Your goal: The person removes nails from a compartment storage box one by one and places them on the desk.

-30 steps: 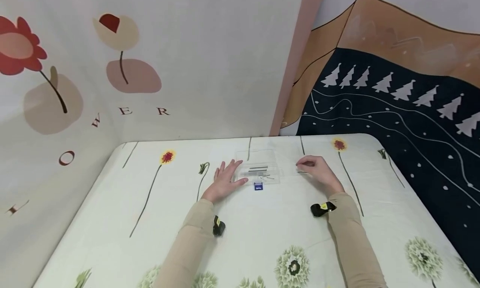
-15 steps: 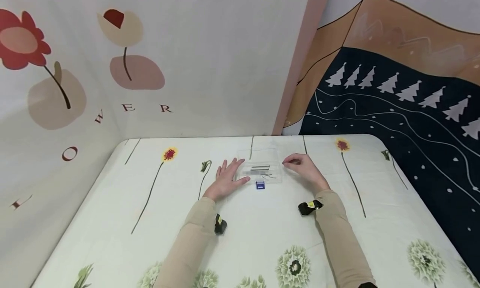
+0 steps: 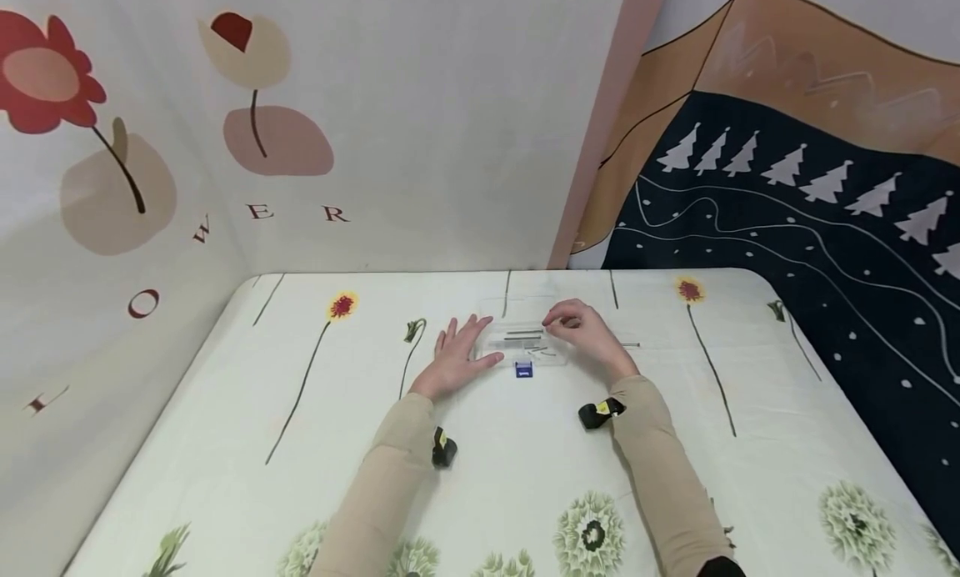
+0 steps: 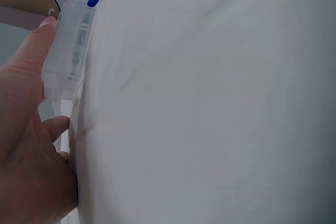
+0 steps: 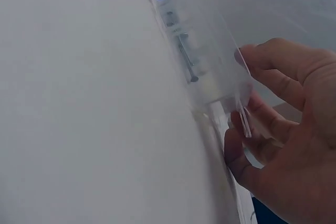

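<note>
Since a second ago, the right hand is coming over to the left, and now it is hovering by the right end of the clear plastic box. Its fingers are bending, but I can't tell if they are pinching something small. The left hand is spreading its fingers and grasping nothing, seeming to touch the box's left end. Between both hands, the box is sitting on the flowery tablecloth, its blue latch facing the near side and its clear lid lying folded back. Thin metal nails are lying inside, and one loose nail is lying to the right of the right hand. I'm guessing the box is feeling light, stiff and a bit slippery, and its thin lid may crack, so the low side walls are looking best to hold. Nails are looking hard but rolly, so pinching the middle is seeming wise.
</note>
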A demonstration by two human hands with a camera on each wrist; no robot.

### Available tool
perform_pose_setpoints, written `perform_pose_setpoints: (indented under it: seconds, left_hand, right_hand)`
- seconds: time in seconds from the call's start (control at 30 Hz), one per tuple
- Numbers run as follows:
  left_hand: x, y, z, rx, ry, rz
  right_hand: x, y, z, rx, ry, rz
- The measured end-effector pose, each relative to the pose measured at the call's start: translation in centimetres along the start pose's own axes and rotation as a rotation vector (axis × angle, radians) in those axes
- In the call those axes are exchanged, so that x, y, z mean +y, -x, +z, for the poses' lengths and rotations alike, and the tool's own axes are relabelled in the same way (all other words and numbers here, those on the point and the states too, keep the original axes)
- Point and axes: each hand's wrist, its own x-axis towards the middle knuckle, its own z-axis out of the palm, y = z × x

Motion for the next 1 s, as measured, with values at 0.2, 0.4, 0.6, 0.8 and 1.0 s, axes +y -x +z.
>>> perform_pose_setpoints:
  seconds: [0.2, 0.4, 0.6, 0.8, 1.0]
  left_hand:
    - [0.1, -0.1, -0.1, -0.005, 0.000, -0.009]
    - [0.1, -0.3, -0.1, -0.008, -0.007, -0.005]
    - [0.1, -0.2, -0.1, -0.010, -0.005, -0.013]
    - [0.1, -0.2, -0.1, -0.009, -0.011, -0.015]
    - [0.1, -0.2, -0.1, -0.014, -0.014, -0.020]
  right_hand:
    - [-0.4, -0.1, 0.5, -0.034, 0.033, 0.019]
    - [-0.4, -0.1, 1.0, -0.106, 0.112, 0.061]
    - [-0.5, 0.2, 1.3, -0.157, 0.144, 0.073]
    - [-0.7, 0.3, 1.5, -0.172, 0.166, 0.043]
    - [-0.7, 0.3, 1.9, -0.139, 0.181, 0.049]
